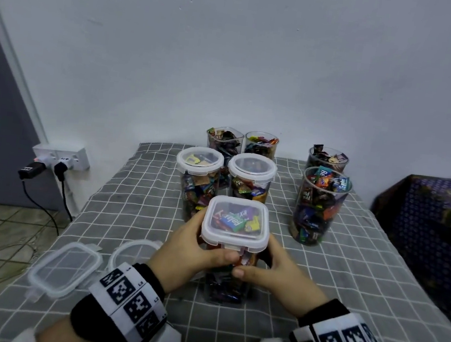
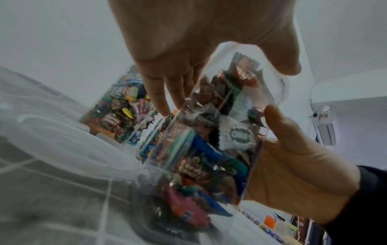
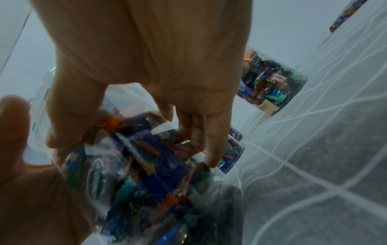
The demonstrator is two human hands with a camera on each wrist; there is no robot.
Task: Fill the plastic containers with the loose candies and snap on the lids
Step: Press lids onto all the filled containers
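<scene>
1. Clear plastic, square and tall: the container (image 1: 230, 271) stands on the checked cloth (image 1: 348, 271) near the front edge, full of wrapped candies (image 2: 211, 149), with its lid (image 1: 236, 220) on top.
2. Both hands hold it: the left hand (image 1: 189, 248) curls around its left side and the right hand (image 1: 277, 271) around its right side, thumbs at the front wall under the lid.
3. I judge the step is to snap down the flaps. The front flap (image 1: 233, 247) looks not yet closed.
4. To do it well, keep the container upright, press each flap until it clicks, and push in any wrapper caught under the rim.
5. Two loose lids (image 1: 64, 270) lie at the left; four open containers (image 1: 320, 208) wait behind.
</scene>
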